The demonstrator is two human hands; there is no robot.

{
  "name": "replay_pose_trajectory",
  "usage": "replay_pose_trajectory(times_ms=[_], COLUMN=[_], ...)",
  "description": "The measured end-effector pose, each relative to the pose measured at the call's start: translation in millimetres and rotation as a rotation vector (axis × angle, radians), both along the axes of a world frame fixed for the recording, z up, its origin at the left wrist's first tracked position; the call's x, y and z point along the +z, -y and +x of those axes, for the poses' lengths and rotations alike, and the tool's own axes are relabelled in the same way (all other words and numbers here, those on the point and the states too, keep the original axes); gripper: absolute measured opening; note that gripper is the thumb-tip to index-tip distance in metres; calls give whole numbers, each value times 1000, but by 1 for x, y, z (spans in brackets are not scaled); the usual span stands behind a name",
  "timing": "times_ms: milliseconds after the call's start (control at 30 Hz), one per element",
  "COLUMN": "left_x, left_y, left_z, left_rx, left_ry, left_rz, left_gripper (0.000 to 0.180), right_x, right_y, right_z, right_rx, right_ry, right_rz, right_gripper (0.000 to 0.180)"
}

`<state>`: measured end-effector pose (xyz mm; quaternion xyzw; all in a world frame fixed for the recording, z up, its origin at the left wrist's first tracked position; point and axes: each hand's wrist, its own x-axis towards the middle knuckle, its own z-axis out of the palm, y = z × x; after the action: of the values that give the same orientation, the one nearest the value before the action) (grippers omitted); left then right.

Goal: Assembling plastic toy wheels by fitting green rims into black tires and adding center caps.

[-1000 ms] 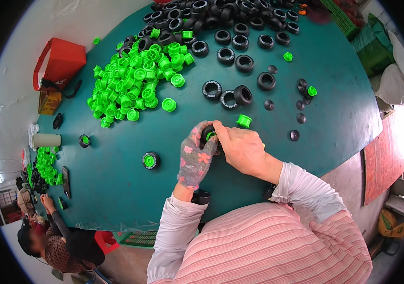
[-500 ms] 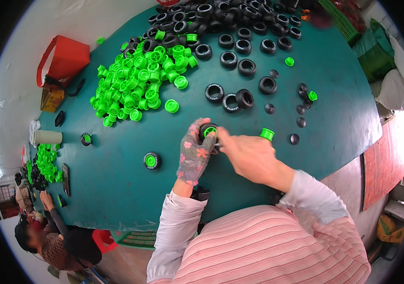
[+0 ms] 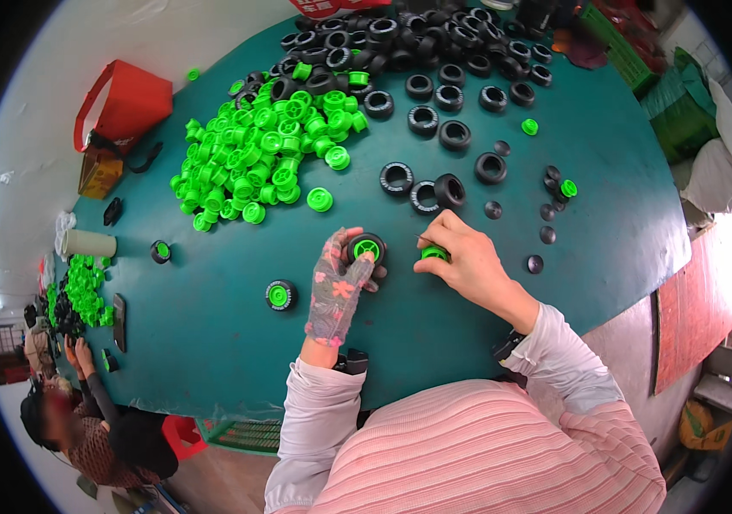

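My left hand (image 3: 337,295), in a grey flowered glove with bare fingertips, is closed around a toy wheel (image 3: 365,243), a black tyre with a green rim inside. To its right, my right hand (image 3: 475,262) has its thumb and fingers on a green wheel rim (image 3: 433,253). A thin dark sliver pokes out by those fingers, too small to name. Just beyond lie loose black tyres (image 3: 397,178), two of them leaning together. A finished-looking wheel (image 3: 280,295) lies left of my gloved hand, and another wheel (image 3: 160,251) farther left.
A heap of green rims (image 3: 250,150) lies at the far left, against a pile of black tyres (image 3: 400,43). Small black discs (image 3: 547,236) are scattered right. A red bin (image 3: 130,103) stands by the wall. At lower left a co-worker (image 3: 96,428) sits at the green table (image 3: 203,343).
My right hand has drawn away from the wheel to the right and closed on the green rim that stood there. My left hand has shifted slightly left, still holding the wheel.
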<state>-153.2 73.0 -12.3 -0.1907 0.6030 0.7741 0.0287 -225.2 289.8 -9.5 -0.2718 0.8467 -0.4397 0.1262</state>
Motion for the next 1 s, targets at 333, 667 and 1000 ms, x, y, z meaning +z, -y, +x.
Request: replay_pose_trajectory(times_ms=[333, 667, 1000], left_x=[-1, -2, -6], left_y=[-4, -18, -25], left_z=[14, 14, 15], left_rx=[75, 35, 91], left_ry=[37, 37, -69], left_rz=[71, -39, -95], left_gripper=[42, 42, 39], right_x=[16, 0, -2], right_y=[13, 41, 42], right_z=[10, 33, 29], right_rx=[-196, -46, -43], right_ry=[-397, -264, -300], right_rz=[88, 48, 63], right_gripper=[23, 14, 15])
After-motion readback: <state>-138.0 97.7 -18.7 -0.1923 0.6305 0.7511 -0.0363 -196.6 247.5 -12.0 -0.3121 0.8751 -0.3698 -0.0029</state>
